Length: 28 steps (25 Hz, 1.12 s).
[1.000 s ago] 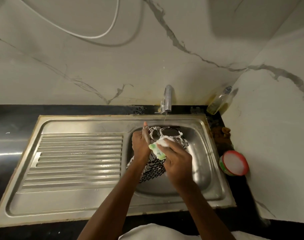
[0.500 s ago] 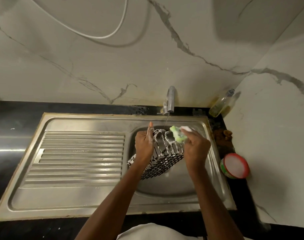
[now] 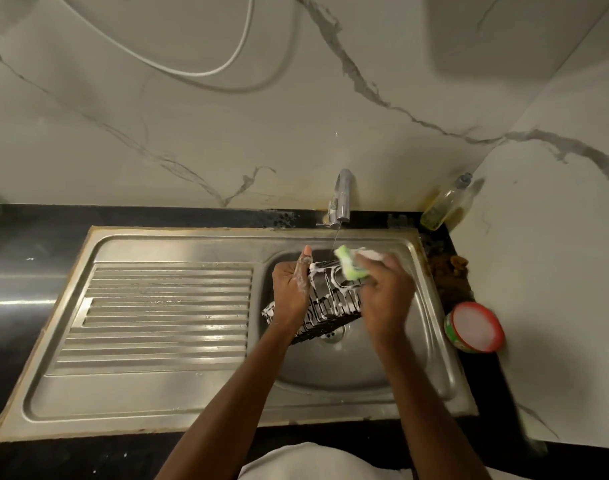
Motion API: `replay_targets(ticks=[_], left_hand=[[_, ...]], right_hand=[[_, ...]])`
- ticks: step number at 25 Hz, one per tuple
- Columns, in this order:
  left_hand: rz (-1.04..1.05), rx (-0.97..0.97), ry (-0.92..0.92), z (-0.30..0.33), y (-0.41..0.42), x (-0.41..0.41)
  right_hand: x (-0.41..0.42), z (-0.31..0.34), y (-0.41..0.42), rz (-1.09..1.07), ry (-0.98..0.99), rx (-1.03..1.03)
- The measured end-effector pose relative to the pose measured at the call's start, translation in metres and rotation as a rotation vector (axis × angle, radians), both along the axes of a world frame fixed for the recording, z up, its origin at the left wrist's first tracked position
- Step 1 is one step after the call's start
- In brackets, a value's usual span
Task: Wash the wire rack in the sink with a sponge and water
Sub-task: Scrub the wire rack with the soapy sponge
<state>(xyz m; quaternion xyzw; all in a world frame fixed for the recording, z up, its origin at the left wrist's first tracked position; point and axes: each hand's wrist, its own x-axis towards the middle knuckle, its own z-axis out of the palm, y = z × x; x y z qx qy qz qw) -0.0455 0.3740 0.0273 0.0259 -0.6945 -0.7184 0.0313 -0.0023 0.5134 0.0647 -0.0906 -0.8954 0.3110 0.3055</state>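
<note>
Over the round steel basin of the sink, the left hand grips the black, foam-streaked wire rack tilted above the drain, while the right hand clamps a soft green sponge against its far edge, beneath a thin stream from the chrome tap.

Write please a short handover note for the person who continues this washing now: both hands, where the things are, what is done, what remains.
Left hand grips the wire rack, tilted over the sink basin.
Right hand holds the green sponge against the rack's far end, just under the tap's thin stream.
Done: the rack is covered with foam.
Left: finish scrubbing and rinse off the foam.
</note>
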Motion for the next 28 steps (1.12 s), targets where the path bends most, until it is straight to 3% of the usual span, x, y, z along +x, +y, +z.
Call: replay_targets(ticks=[3,7,12,16,20,21,25,28], left_hand=[[-0.018,0.029,-0.009,-0.002,-0.001,0.001],[0.006,0.026,-0.034,-0.002,-0.002,0.004],[-0.016,0.072,-0.074,0.000,-0.002,0.001],[-0.016,0.038,-0.053,0.002,-0.003,0.005],[-0.005,0.108,-0.043,-0.001,-0.002,0.000],[-0.006,0.087,-0.033,0.000,-0.001,-0.001],[0.022,0.009,-0.034,0.001,-0.003,0.001],[0.049,0.049,-0.087,0.002,-0.002,-0.001]], right_hand=[[0.012,0.001,-0.020,0.231,0.060,0.079],[-0.011,-0.009,0.024,-0.089,-0.042,-0.021],[0.020,0.001,-0.029,0.287,0.036,0.103],[-0.007,-0.004,0.020,-0.089,-0.019,0.007],[0.026,0.004,-0.037,0.242,0.065,0.096],[0.024,0.005,-0.029,0.260,0.045,0.108],[-0.003,-0.004,0.024,-0.118,-0.029,0.043],[0.028,0.005,-0.033,0.127,0.057,0.084]])
